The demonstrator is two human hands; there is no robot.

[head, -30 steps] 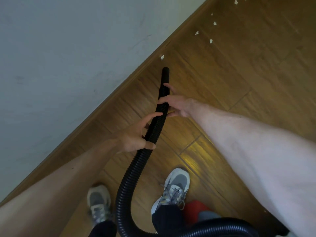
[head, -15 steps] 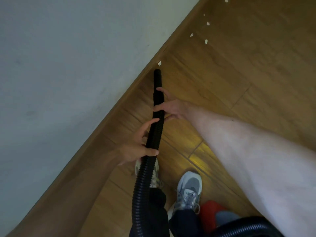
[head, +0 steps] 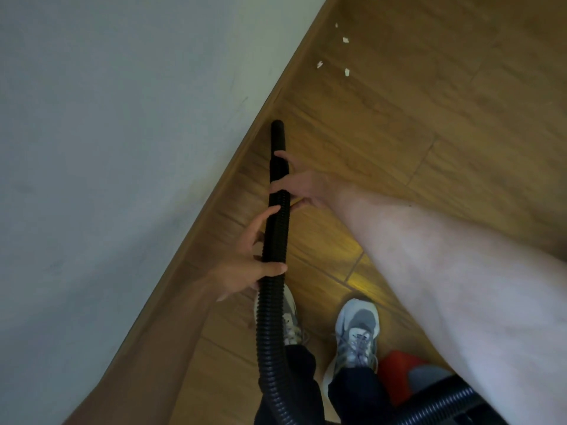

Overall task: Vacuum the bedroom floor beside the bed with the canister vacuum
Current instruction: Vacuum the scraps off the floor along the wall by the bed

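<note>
A black ribbed vacuum hose (head: 274,305) runs up from the bottom of the view and ends in a smooth black nozzle (head: 277,139) close to the wooden skirting. My left hand (head: 250,263) grips the ribbed part lower down. My right hand (head: 302,187) holds the hose higher up, where the ribs meet the nozzle. Several white paper scraps (head: 346,72) lie on the brown wood floor (head: 429,118) beyond the nozzle. The red and grey canister (head: 402,375) sits at the bottom right, partly hidden by my right arm.
A pale wall or bed side (head: 107,148) fills the left half, edged by a wooden skirting (head: 233,176) running diagonally. My two grey sneakers (head: 357,329) stand on the floor below the hands. Open wood floor stretches to the upper right.
The nozzle tip has slid forward along the skirting, and the scrap that lay just ahead of it is gone. My feet stepped forward. Both hands keep their hold.
</note>
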